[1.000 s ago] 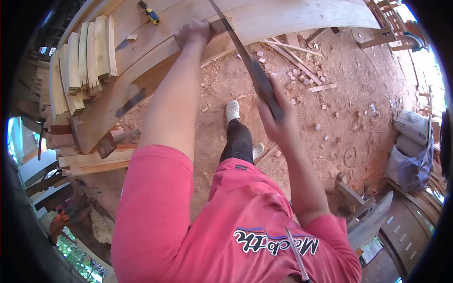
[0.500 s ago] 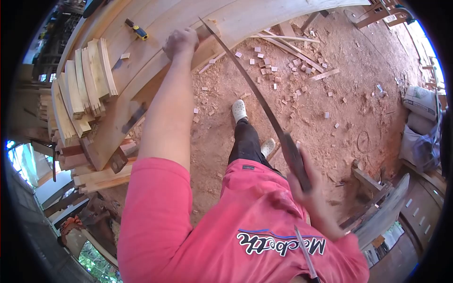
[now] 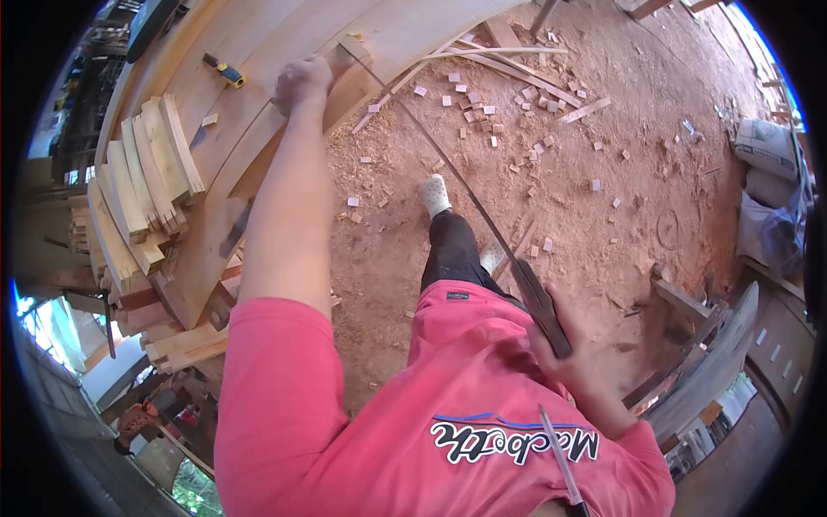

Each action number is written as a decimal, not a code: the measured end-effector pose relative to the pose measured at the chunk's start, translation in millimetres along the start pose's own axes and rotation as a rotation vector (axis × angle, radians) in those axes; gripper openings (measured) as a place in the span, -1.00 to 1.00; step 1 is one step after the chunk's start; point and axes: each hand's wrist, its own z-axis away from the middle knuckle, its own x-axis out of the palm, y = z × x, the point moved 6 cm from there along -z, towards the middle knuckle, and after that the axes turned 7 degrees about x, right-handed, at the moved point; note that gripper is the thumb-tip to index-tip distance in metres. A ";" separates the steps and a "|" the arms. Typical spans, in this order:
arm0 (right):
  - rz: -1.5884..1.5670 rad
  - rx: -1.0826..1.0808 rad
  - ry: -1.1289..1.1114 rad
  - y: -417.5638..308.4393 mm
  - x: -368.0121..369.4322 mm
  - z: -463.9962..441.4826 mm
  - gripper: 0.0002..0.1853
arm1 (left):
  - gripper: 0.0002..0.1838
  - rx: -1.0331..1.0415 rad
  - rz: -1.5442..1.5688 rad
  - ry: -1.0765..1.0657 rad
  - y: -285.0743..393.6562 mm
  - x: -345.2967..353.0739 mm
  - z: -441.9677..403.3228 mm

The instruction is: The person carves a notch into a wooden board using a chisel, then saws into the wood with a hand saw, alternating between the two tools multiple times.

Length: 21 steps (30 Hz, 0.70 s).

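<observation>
My right hand (image 3: 564, 345) is wrapped around the dark handle of a hand saw (image 3: 537, 302). The long thin blade runs up and left, and its tip lies at the end of a wooden piece (image 3: 355, 82) by the workbench edge. My left hand (image 3: 301, 84) is closed at that piece and holds it on the wooden workbench (image 3: 267, 39); its fingers are partly hidden. To the left of it, a yellow-and-black handled tool (image 3: 226, 71) lies on the bench, with a small wood offcut (image 3: 210, 120) nearby.
Curved, notched wooden pieces (image 3: 151, 168) are stacked on the left. Several small offcuts (image 3: 482, 112) and long strips (image 3: 517, 73) lie on the sawdust-covered floor. Sacks (image 3: 765, 164) stand at the right, above a wooden plank (image 3: 711, 353). A pen (image 3: 560, 452) hangs on my shirt.
The saw has turned, so its blade now looks edge-on and thinner, and its tip sits lower at the wooden piece. The view has shifted slightly; both hands keep their hold.
</observation>
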 end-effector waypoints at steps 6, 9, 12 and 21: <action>-0.040 -0.206 0.069 -33.2 53.5 -143.7 -0.35 | -0.40 0.021 0.004 -0.029 -9.3 8.2 -9.4; 0.082 -0.036 -0.033 -73.5 85.9 -213.4 -0.36 | -0.42 0.238 -0.234 -0.013 -12.1 25.1 -27.5; -0.065 -0.169 0.016 -51.1 79.3 -185.1 -0.35 | -0.37 0.110 -0.125 -0.057 -8.1 5.3 -3.6; 0.017 -0.100 -0.045 -15.1 -1.4 -17.5 -0.23 | -0.45 0.057 -0.058 0.043 -5.5 4.4 -4.1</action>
